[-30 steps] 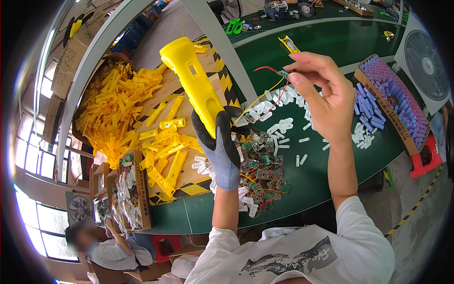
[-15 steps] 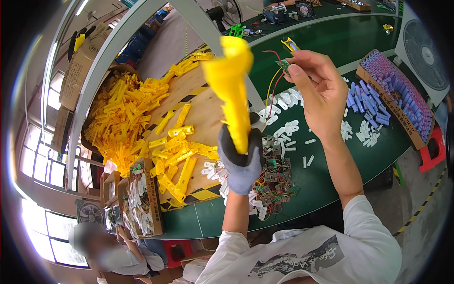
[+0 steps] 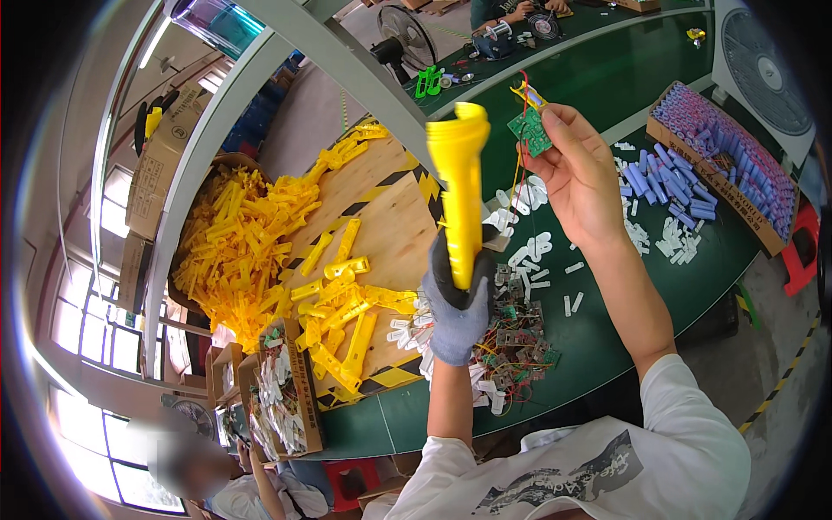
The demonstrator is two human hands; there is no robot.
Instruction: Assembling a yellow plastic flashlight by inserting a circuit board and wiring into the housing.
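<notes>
My left hand (image 3: 458, 319), in a grey and black glove, is closed around the narrow end of a yellow plastic flashlight shell (image 3: 461, 186), its wide head pointing up. To the right, my bare right hand (image 3: 582, 178) pinches a small green circuit board (image 3: 529, 133) between thumb and fingers. Red and yellow wires hang from the board. Below my left hand lies a heap of wired circuit boards (image 3: 516, 347). White plastic pieces (image 3: 530, 251) are scattered on the green table between my hands.
Yellow shells (image 3: 351, 316) lie on a wooden board (image 3: 394, 225), beside a large pile of yellow parts (image 3: 234, 251). Purple battery cells (image 3: 667, 186) lie near a full carton (image 3: 737, 186). A metal post (image 3: 355, 69) slants across. Other people sit far off and lower left.
The view has shifted, with most of the scene now further right or lower. The circuit board has turned its flat face into view. Both hands keep their holds.
</notes>
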